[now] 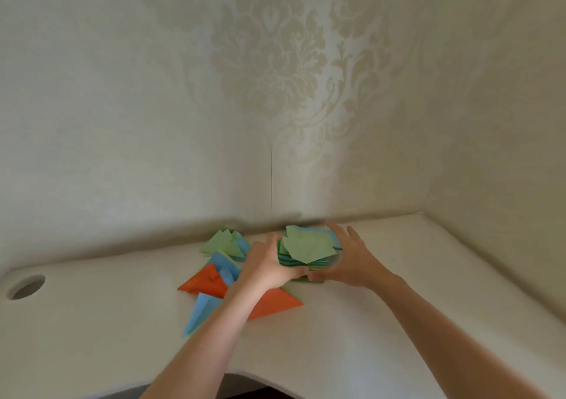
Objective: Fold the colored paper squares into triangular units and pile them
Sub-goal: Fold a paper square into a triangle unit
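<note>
Right now, both hands out over the white worktop (pixel 352 322), either side of a stack of paper squares (pixel 307 250) near the back wall. Left hand (pixel 266 268) pressed against the stack's left edge, fingers hidden behind the paper, thumb tucked under the near side; grip looks curled round the stack, holding it. Right hand (pixel 352 257) cupped against the stack's right edge, fingers spread and fairly straight, thumb reaching in low toward the left thumb. Top sheet green and turned askew, teal and green edges showing beneath it. Slight blur on hands and paper.

Just left of the stack, the folded triangular units (pixel 220 260) lying loose and overlapping: pale green triangles (pixel 222 242) at the back, blue ones (pixel 225 263) beneath them, an orange triangle (pixel 206 282) in front, another orange triangle (pixel 272 305) partly under the left forearm, and a blue triangle (pixel 200 311) nearest. Round cable hole (pixel 26 286) in the worktop far left. Patterned wallpaper (pixel 275 61) behind.
</note>
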Motion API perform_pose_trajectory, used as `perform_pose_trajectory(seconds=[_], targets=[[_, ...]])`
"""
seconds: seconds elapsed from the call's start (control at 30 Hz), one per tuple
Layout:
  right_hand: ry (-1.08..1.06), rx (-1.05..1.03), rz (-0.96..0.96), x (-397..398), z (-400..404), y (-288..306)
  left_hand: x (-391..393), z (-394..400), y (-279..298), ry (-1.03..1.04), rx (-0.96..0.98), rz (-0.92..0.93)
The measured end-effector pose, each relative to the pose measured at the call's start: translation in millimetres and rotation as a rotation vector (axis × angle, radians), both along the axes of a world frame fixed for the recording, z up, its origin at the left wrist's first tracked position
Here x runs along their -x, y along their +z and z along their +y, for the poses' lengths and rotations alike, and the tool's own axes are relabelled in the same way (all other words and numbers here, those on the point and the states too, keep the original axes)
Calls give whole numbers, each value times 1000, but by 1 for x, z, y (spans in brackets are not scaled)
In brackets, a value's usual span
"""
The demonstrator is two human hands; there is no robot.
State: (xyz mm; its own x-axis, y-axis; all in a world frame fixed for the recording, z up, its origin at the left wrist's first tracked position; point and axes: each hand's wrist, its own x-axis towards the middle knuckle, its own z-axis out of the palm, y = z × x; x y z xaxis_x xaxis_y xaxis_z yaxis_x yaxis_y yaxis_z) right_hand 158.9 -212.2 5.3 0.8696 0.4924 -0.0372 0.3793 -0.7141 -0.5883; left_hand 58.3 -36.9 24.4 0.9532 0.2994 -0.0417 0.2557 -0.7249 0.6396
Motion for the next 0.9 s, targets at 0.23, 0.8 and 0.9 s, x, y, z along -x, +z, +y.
perform_pose_trajectory(seconds=[0.23, 0.8, 0.9], targets=[[153, 206, -161, -14, 12, -25, -18, -5, -12, 17, -144, 126], [51, 277, -111, -42, -104, -9, -67, -96, -3, -192, -46, 136], [46, 334, -110, -43, -104, -11, -74, -100, -5, -180, -62, 115]])
